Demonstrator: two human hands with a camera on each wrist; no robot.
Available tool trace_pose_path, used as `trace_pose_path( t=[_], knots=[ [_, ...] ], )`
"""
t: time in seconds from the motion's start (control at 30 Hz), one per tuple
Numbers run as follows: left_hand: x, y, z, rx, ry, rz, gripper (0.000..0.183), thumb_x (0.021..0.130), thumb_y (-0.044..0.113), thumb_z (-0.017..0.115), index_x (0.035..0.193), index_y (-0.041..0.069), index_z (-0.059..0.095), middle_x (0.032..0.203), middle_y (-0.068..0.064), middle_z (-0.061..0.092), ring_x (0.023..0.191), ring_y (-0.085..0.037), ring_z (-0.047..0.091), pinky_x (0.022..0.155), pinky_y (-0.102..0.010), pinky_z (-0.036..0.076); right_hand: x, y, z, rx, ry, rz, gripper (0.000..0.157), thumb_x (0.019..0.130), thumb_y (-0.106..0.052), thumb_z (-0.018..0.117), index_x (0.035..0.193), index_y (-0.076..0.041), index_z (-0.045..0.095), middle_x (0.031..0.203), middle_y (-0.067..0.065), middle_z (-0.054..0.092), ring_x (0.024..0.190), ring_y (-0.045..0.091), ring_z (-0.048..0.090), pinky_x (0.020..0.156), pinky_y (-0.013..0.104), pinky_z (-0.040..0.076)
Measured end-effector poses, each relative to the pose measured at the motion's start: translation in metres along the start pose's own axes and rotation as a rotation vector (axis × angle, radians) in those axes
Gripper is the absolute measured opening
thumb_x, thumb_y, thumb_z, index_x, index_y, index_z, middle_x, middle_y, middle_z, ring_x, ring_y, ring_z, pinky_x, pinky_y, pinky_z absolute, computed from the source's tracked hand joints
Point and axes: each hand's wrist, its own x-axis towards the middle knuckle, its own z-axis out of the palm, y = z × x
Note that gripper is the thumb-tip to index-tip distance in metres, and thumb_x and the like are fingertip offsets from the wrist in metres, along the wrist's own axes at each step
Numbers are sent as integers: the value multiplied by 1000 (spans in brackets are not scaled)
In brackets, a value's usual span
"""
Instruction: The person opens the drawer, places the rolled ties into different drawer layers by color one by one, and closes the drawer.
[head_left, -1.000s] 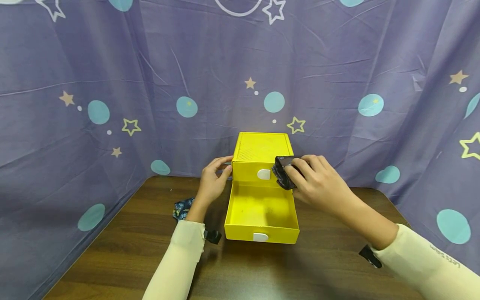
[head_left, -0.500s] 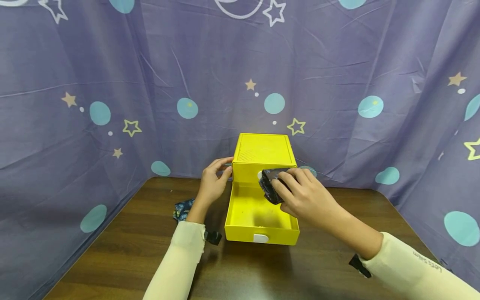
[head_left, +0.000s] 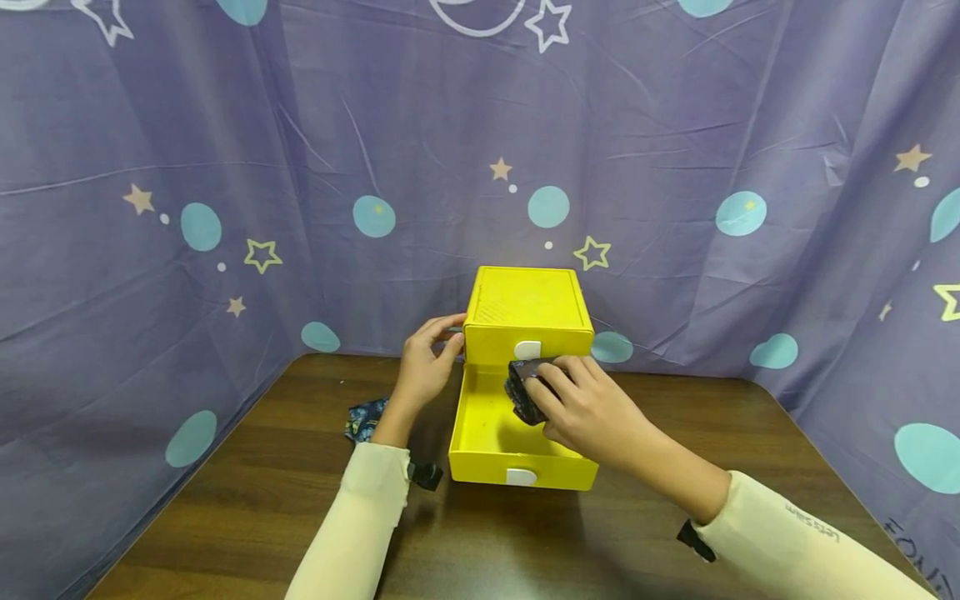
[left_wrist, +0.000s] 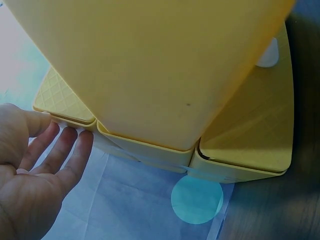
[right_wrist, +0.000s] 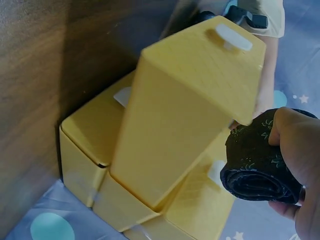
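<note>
A yellow drawer unit [head_left: 528, 300] stands on the table, its middle drawer [head_left: 480, 468] pulled out toward me. My right hand [head_left: 592, 412] grips a rolled dark cloth [head_left: 523, 398] above that drawer. The right wrist view shows the roll's spiral end and small leaf-like prints on the dark fabric [right_wrist: 255, 155], with the thumb on top. At the unit's left side is my left hand [head_left: 426, 362], its fingertips against the upper edge. In the left wrist view the fingers [left_wrist: 67, 155] are extended along the top section, holding nothing.
Another dark blue patterned cloth [head_left: 365, 418] lies on the wooden table [head_left: 315, 500], partly hidden behind my left forearm. White handles [head_left: 527, 350] stick out from the drawer fronts. A purple curtain [head_left: 450, 125] hangs right behind the unit.
My right hand has carried the rolled cloth left and down, from beside the top drawer to over the pulled-out drawer. My left hand stays at the unit's side.
</note>
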Motion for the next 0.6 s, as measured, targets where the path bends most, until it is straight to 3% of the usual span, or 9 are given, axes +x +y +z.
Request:
trace_pose_path(
  t=[0.3,0.6],
  knots=[
    [0,1,0,0,-1,-6,31,103,12,63,133,12,69,127,-7,65,110,-24,67,89,-40,60,-1,-4,22,33,5,-18,50,74,-28,84,113,-5,62,107,12,63,94,32,60,75,42,52],
    [-1,2,0,5,-1,-11,31,103,12,62,134,10,68,128,-8,65,110,-24,67,90,-40,60,-1,-3,39,58,-116,-10,56,76,-36,89,118,-8,62,110,10,63,96,32,58,79,42,52]
  ],
)
